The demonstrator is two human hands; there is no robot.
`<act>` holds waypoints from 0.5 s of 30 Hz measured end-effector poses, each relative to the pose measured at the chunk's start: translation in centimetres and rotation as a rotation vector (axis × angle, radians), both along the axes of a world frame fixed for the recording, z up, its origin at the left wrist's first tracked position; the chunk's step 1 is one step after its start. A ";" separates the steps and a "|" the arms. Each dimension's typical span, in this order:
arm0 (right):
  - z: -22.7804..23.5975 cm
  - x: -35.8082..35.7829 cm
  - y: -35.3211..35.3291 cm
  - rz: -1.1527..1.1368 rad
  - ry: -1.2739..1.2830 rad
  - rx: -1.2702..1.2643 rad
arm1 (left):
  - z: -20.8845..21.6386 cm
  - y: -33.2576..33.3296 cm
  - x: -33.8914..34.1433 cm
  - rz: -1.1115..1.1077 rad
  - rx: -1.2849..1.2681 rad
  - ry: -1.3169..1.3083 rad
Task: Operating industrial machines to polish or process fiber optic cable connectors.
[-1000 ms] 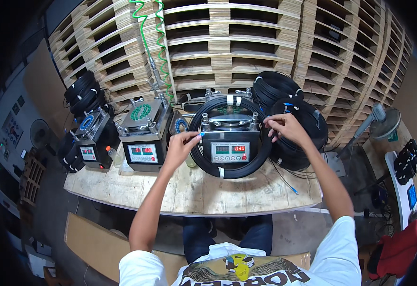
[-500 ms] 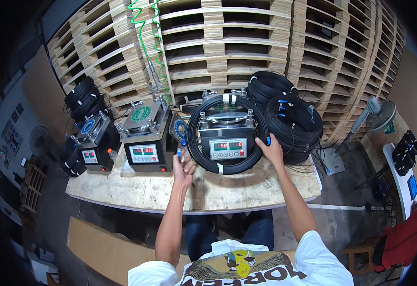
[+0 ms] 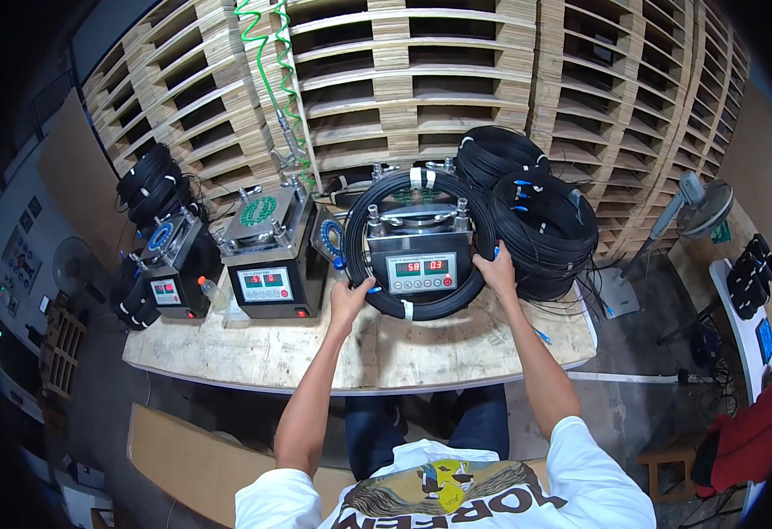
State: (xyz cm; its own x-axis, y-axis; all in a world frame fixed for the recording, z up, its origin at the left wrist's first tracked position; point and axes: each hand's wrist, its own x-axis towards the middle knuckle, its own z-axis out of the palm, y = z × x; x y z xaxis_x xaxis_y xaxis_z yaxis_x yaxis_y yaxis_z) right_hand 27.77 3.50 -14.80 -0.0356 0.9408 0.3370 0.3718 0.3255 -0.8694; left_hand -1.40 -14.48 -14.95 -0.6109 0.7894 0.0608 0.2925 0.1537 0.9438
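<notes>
A coil of black cable, bound with white tape at its top and bottom, is held upright in front of a polishing machine with a lit display. My left hand grips its lower left side, a small blue connector at the fingertips. My right hand is closed round the right side, where another blue connector tip shows by the thumb. The machine's panel is visible through the middle of the coil.
More black cable coils are stacked at the right, blue ends showing. Two similar machines stand left, the nearer one beside a bottle with an orange cap. A blue connector lies near the table's right edge. Wooden pallets rise behind.
My left hand has moved right and up from beside the coil onto its lower left side, bringing the blue connector with it. A blue connector now shows on the table beside my right forearm.
</notes>
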 end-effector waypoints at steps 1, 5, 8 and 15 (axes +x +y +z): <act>0.4 0.2 0.2 0.017 0.005 -0.002 | 0.6 0.0 0.8 0.024 0.042 -0.002; 1.7 0.9 -1.0 -0.031 0.016 0.002 | 0.9 0.1 2.1 0.101 0.091 -0.007; 3.5 1.5 -2.3 -0.042 0.074 0.111 | 2.2 -1.1 2.9 0.083 0.107 -0.020; 2.7 4.3 -6.1 0.166 0.162 0.209 | 2.3 -4.1 2.7 -0.163 0.111 -0.169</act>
